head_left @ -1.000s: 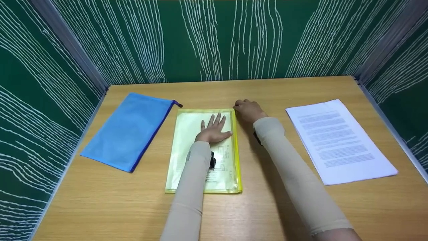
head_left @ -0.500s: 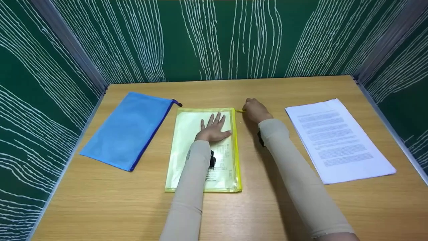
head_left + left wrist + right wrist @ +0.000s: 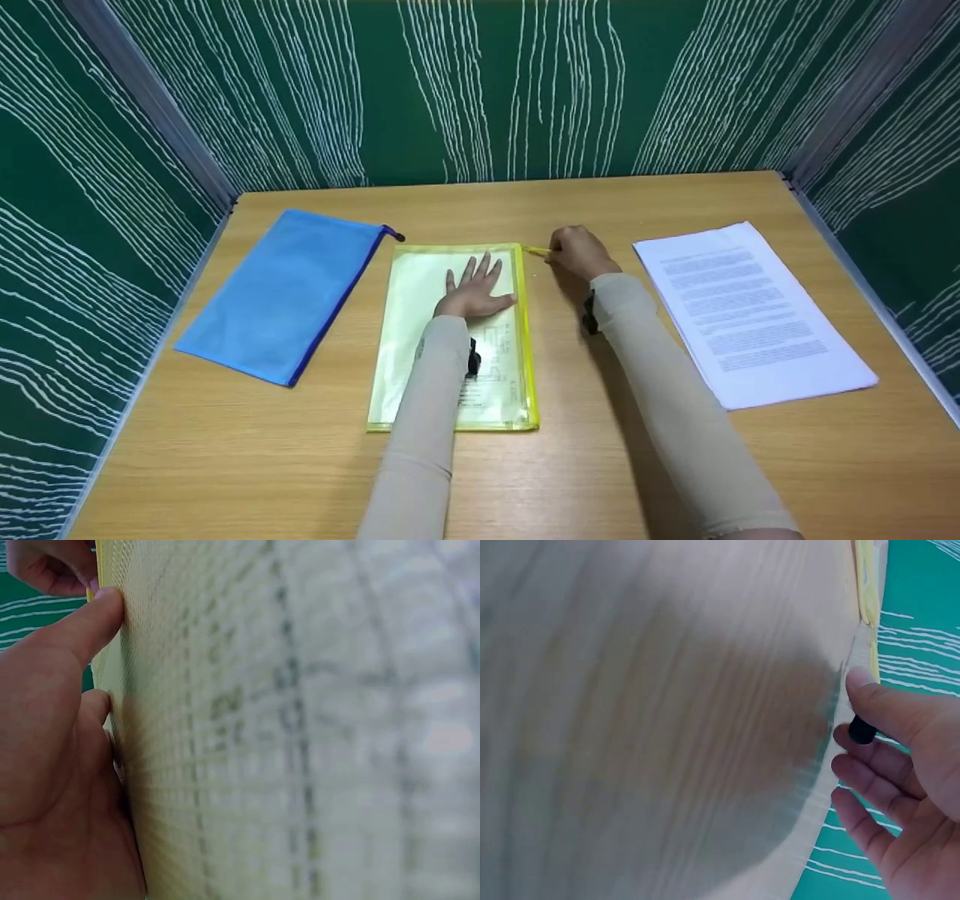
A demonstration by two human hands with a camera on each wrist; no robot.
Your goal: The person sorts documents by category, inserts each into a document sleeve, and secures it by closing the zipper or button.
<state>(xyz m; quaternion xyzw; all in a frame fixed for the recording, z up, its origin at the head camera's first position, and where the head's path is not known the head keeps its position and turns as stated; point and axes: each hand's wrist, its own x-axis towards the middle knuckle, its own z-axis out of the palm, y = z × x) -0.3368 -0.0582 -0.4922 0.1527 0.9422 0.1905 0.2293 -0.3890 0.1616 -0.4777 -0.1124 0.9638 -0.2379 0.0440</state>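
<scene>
A see-through yellow zip pouch (image 3: 405, 322) with printed paper inside lies flat in the middle of the table. My left hand (image 3: 474, 294) rests on it with fingers spread, and in the left wrist view its thumb lies along the meshed surface (image 3: 225, 727). Off the pouch's far right corner sticks the yellow zipper tail (image 3: 535, 250). My right hand (image 3: 581, 251) pinches this tail between thumb and index finger. A black end piece (image 3: 862, 730) of the tail shows below the thumb in the right wrist view, with the other fingers loosely bent.
To the left lies a blue zip pouch (image 3: 277, 292) with a dark blue zipper edge. A stack of printed paper (image 3: 750, 315) lies at the right. Green panels with white lines (image 3: 420, 90) stand around the wooden table (image 3: 225, 465).
From the pouch's far right corner, my right hand has moved to the right, and the zipper tail now shows stretched between corner and fingers. The left hand has stayed in place.
</scene>
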